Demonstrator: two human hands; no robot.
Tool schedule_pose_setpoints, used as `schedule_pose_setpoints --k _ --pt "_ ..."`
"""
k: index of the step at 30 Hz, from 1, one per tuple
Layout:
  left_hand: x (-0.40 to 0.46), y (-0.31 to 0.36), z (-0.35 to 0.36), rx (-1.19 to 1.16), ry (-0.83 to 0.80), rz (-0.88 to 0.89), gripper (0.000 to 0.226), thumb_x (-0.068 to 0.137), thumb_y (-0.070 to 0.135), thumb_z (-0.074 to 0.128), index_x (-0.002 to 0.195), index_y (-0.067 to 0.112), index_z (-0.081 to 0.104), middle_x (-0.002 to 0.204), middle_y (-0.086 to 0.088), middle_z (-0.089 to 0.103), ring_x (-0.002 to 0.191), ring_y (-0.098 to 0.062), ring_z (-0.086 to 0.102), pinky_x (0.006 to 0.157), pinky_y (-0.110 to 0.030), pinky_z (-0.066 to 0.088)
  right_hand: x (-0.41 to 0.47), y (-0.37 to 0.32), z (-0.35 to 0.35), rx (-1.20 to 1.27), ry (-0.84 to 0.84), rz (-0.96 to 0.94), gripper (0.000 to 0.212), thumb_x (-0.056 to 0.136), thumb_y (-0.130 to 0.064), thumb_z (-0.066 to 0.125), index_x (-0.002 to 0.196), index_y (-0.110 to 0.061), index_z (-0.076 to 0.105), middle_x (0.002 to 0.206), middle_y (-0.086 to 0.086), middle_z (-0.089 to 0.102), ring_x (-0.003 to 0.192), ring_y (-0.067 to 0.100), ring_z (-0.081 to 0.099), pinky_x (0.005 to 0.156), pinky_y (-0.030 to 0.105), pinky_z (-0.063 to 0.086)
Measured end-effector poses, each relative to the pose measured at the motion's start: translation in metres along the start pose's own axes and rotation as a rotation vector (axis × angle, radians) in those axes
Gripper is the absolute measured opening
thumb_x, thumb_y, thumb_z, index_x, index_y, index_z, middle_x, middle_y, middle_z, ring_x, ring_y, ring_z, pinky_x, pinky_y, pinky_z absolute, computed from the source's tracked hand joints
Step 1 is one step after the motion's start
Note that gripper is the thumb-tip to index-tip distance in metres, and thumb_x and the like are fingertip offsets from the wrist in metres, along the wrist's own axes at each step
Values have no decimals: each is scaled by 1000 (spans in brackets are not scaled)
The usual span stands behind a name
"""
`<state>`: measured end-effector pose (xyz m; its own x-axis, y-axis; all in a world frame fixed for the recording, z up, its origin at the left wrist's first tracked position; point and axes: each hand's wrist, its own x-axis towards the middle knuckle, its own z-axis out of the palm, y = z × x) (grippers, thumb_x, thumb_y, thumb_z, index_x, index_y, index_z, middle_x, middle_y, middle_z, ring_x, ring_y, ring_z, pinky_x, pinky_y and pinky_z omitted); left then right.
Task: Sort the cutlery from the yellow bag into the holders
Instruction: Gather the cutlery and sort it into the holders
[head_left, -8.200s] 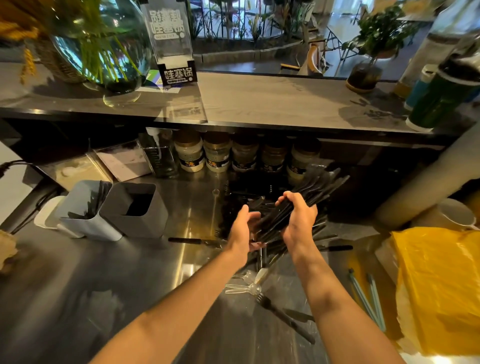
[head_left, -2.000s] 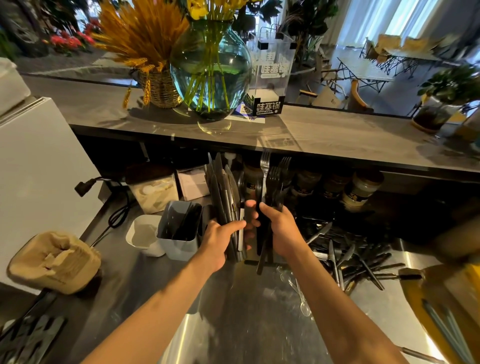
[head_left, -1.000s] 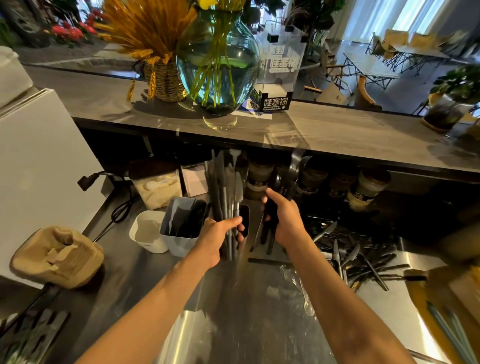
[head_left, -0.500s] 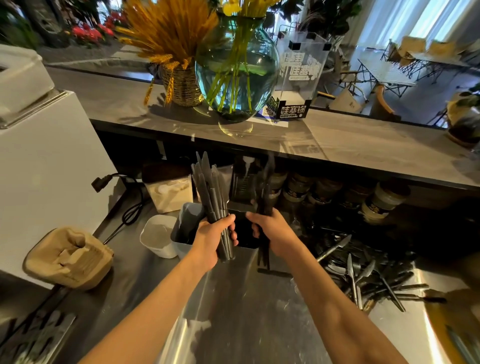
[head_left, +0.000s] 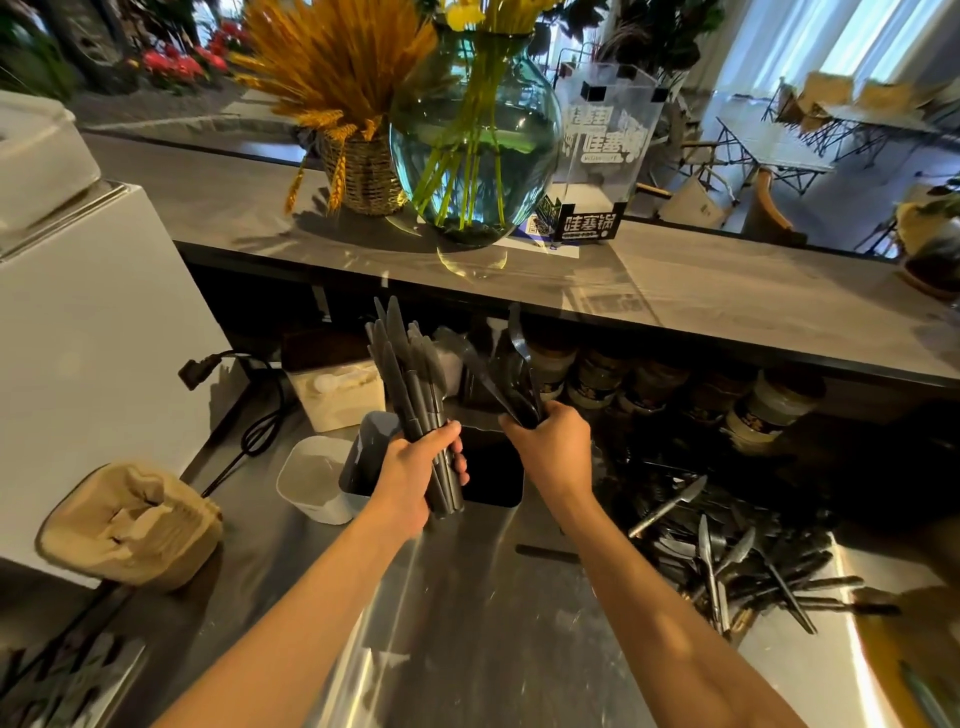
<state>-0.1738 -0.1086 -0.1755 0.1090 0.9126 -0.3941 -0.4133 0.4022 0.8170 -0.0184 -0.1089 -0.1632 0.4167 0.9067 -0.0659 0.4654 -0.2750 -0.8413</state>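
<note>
A: What's changed since half a second back?

B: I've carried both bundles closer over the holders. My left hand (head_left: 415, 480) now grips the knife bundle (head_left: 410, 395) upright, fingers wrapped tight round the handles, above the seam between the light holder (head_left: 363, 457) and the dark holder (head_left: 493, 475). My right hand (head_left: 553, 449) is clenched on the second dark bundle (head_left: 511, 376), blurred, forks I'd guess

A: So what's that mean?

B: I judge both are ready to drop in

A: And the rest?

B: The loose pile (head_left: 727, 561) lies on the steel table (head_left: 467, 597) to my right, dark handles, matte blades, tangled. The yellow bag is barely in view
</note>
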Motion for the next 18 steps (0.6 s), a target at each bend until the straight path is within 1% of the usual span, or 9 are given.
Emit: schedule_pose_setpoints --k 2,4,6,8,11,13,14,16,18 --pt "1 1 -3 -10 -2 15 9 95 12 63 96 5 58 70 -6 55 57 -18 54 53 -32 50 5 -3 0 47 -1 34 17 91 -32 72 86 -16 67 62 -2 64 49 10 58 49 27 46" --pt "3 4 -7 -14 1 23 9 95 12 63 97 4 58 70 -6 56 57 -18 55 53 -32 51 10 -6 1 208 -50 67 20 95 -25 66 80 -13 62 56 1 57 44 12 53 51 31 47" --pt "5 6 -10 -11 7 28 9 95 11 62 95 4 58 70 -6 56 56 -18 55 52 -32 51 13 -12 0 466 -122 30 22 98 -15 61 78 -9 57 53 2 53 44 14 50 53 31 47" --pt "7 9 -15 -27 22 31 8 95 11 61 95 4 57 69 -6 55 56 -18 54 52 -32 50 14 -23 -2 790 -171 -36 20 99 -6 58 79 -9 57 53 1 46 45 14 43 47 27 40" --pt "10 13 -21 -61 39 47 6 96 11 60 95 5 57 68 -5 55 55 -17 53 51 -31 49 23 -36 -2 1070 -114 -98 24 98 2 55 79 -13 55 53 -2 39 42 11 35 41 24 32" --pt "12 16 -26 -70 52 52 9 95 11 61 96 4 56 67 -4 55 54 -17 53 51 -31 49 28 -35 9 1091 -58 -106 27 95 2 57 75 -15 52 51 -3 40 41 11 35 41 25 32" --pt "13 17 -27 -74 57 50 9 95 11 62 94 4 57 67 -4 56 54 -16 53 50 -30 49 29 -32 17 1046 -42 -101 24 94 0 59 76 -14 51 51 -3 43 42 11 38 44 26 35" --pt "13 18 -29 -78 66 40 14 95 12 61 84 5 58 65 -3 55 53 -16 52 51 -30 49 28 -20 34 897 -20 -63 18 92 -1 63 81 -8 52 55 -2 50 52 13 47 58 28 45" --pt "13 20 -30 -77 68 35 19 95 13 61 78 7 58 63 -3 53 53 -16 51 53 -31 48 25 -3 48 822 -58 16 20 91 1 65 78 -10 56 65 0 55 66 15 53 76 32 46"
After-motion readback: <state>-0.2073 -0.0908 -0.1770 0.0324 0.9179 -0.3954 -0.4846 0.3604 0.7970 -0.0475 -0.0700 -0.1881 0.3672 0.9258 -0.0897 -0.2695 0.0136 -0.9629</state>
